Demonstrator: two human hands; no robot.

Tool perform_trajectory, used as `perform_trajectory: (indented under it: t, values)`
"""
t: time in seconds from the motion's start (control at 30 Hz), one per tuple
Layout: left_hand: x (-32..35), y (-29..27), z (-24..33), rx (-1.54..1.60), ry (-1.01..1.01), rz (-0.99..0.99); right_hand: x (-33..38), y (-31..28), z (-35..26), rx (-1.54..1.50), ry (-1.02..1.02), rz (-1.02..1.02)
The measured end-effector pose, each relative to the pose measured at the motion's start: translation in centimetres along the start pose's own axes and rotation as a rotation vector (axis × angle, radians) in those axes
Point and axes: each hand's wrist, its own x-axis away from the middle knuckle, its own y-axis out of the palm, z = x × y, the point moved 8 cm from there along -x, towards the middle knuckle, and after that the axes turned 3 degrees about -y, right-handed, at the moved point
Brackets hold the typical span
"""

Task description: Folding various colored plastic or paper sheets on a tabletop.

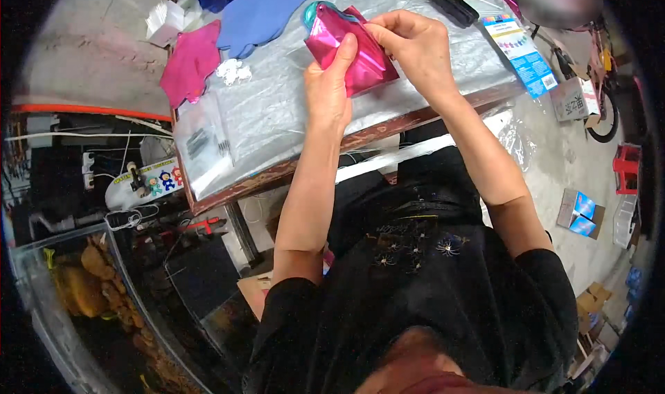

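Over the table I hold a shiny pink foil piece (360,61), folded and creased. My left hand (330,82) is closed on its left side, the thumb pressed flat across the front. At the upper right edge of the foil, my right hand (415,44) pinches with thumb and index finger. A glossy teal rounded thing (320,11) shows just behind the top of the foil; its kind is partly hidden. To the left lie a flat pink cut-out sheet (190,61), a blue one (260,16) and a small pile of white string-like pieces (234,72).
The table (270,117) has a silvery cover and a worn wooden edge. On it are a clear plastic bag (201,145), a black stapler-like tool (451,6) and a blue-and-white printed package (519,55) overhanging the right side. A glass tank (104,290) stands at lower left.
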Motion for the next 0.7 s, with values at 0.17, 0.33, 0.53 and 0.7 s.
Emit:
perform_trajectory:
  t: [0.17,0.33,0.53,0.7]
  values:
    - [-0.3,-0.8,-0.1,-0.015,0.009,0.039,0.5,-0.3,-1.3,0.035,-0.128,0.006]
    - [-0.2,-0.5,-0.1,-0.046,0.046,-0.009,0.8,-0.4,-1.0,0.135,-0.186,-0.034]
    - [0.2,0.3,0.1,-0.062,0.021,-0.05,0.7,-1.0,0.3,-0.04,-0.04,0.004]
    - [0.0,0.4,0.4,0.02,0.0,-0.066,0.9,-1.5,1.3,-0.097,-0.002,0.024]
